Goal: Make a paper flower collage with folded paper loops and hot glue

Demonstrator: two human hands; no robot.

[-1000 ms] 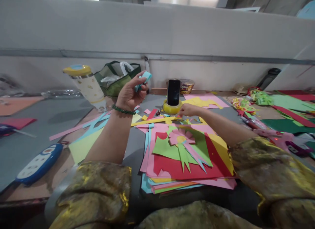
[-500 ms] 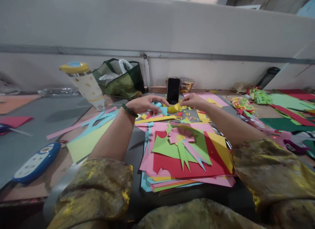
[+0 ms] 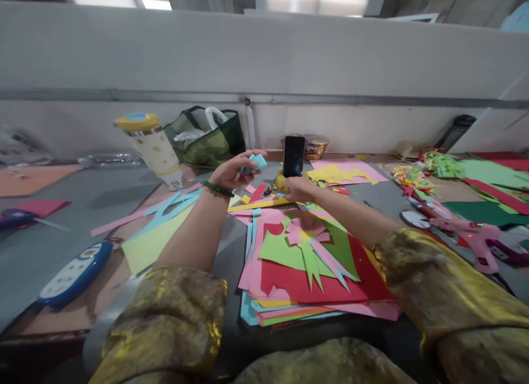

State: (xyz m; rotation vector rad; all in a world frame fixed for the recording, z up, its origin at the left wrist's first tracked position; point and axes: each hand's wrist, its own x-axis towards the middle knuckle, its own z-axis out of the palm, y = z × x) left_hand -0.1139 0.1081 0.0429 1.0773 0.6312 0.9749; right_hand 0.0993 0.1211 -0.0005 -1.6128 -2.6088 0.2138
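My left hand (image 3: 238,170), with a green bead bracelet at the wrist, is closed around light blue paper (image 3: 258,162) above the far part of the table. To its right, my right hand (image 3: 298,189) is low over small paper scraps in front of an upright black phone (image 3: 293,156). Its fingertips are blurred, and what they hold, if anything, cannot be made out. Nearer to me lies a stack of coloured paper with a red sheet (image 3: 281,285), a green sheet (image 3: 273,249) and a pink paper flower with ribbon tails (image 3: 306,233) on top.
A yellow-lidded tumbler (image 3: 155,152) and a green bag (image 3: 210,139) stand at the back left. A blue and white case (image 3: 76,274) lies at the left. At the right are a pink glue gun (image 3: 475,232) and paper pompoms (image 3: 444,163).
My left hand has taken hold of light blue paper and lifted it slightly. My right hand has moved down and left, nearer the phone's base. The yellow cut-out has gone from sight.
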